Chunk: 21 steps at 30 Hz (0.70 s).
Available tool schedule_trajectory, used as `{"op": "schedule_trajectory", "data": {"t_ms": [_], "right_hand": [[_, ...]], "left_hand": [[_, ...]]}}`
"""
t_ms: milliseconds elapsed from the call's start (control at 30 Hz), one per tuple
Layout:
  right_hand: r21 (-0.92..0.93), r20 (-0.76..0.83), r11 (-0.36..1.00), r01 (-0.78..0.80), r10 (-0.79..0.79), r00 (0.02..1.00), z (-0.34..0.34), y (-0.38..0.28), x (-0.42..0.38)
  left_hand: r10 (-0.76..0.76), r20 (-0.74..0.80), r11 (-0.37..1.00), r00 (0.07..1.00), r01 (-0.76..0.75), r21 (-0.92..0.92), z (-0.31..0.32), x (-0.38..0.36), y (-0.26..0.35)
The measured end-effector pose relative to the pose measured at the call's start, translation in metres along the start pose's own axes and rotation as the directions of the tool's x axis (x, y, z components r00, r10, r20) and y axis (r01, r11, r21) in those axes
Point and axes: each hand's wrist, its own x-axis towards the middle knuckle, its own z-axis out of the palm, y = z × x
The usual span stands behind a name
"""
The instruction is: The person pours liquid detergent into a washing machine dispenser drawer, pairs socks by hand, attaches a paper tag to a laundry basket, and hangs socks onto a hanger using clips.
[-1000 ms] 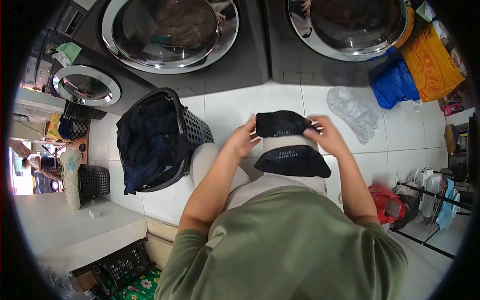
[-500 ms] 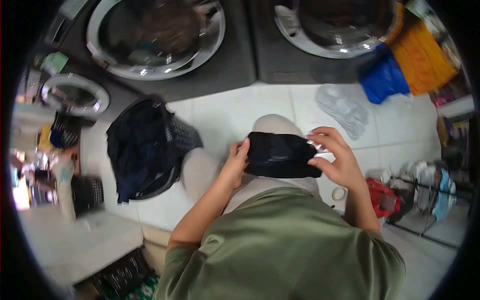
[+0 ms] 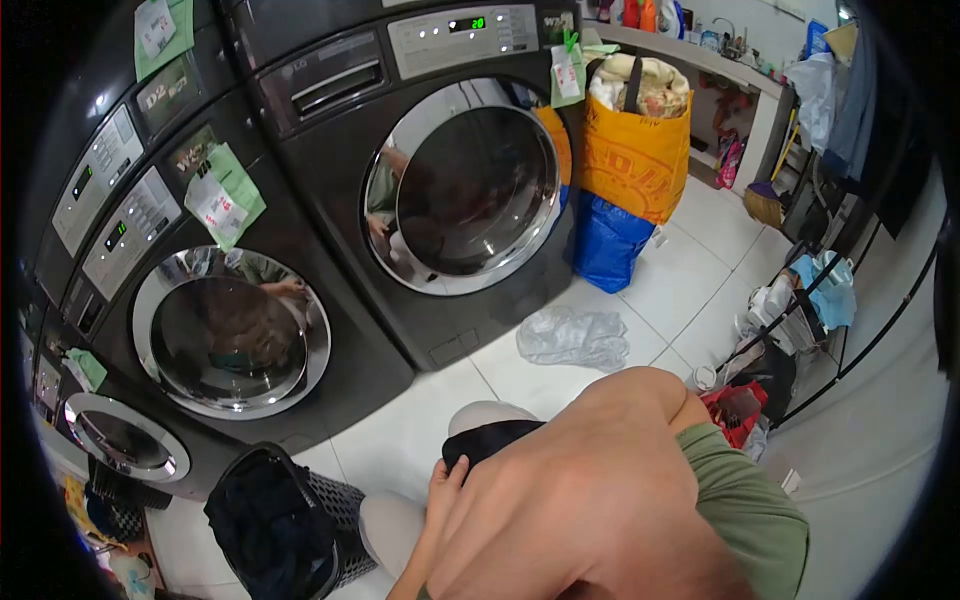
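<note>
My left hand (image 3: 447,486) grips the near-left edge of a folded black garment (image 3: 490,438) over my lap. Much of that garment is hidden behind my raised right arm (image 3: 570,480), which fills the lower middle of the view close to the camera. The right hand itself is out of view. On the floor to my left stands a dark plastic laundry basket (image 3: 335,520) heaped with black clothes (image 3: 262,530).
Dark front-loading machines (image 3: 345,190) line the far side. A crumpled clear plastic bag (image 3: 572,337) lies on the white tiles, near an orange bag (image 3: 637,150) and a blue bag (image 3: 608,240). A black metal rack (image 3: 840,340) and a red bag (image 3: 735,410) are at right.
My right hand has let go of the black garment and the arm has come up close to the camera. My left hand keeps hold. The view has tilted up and swung right.
</note>
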Motion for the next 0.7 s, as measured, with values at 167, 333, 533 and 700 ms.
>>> {"op": "schedule_trajectory", "data": {"t_ms": [167, 333, 533, 700], "right_hand": [[0.012, 0.009, 1.0, 0.0, 0.0, 1.0, 0.002, 0.003, 0.003], [-0.006, -0.01, 1.0, -0.02, 0.02, 1.0, -0.016, 0.001, -0.007], [-0.2, -0.206, 0.962, -0.187, 0.145, 0.968, -0.071, -0.028, -0.029], [-0.778, -0.495, 0.208, -0.593, 0.379, 0.782, -0.222, -0.137, -0.021]], "left_hand": [[-0.055, 0.05, 0.997, 0.997, 0.052, 0.049, 0.037, 0.008, 0.009], [-0.014, 0.21, 0.963, 0.978, -0.043, 0.266, 0.067, 0.016, 0.035], [-0.021, 0.268, 0.978, 0.963, -0.036, 0.207, 0.08, 0.045, 0.044], [0.158, 0.24, 0.984, 0.958, -0.174, 0.044, 0.068, 0.08, 0.108]]}}
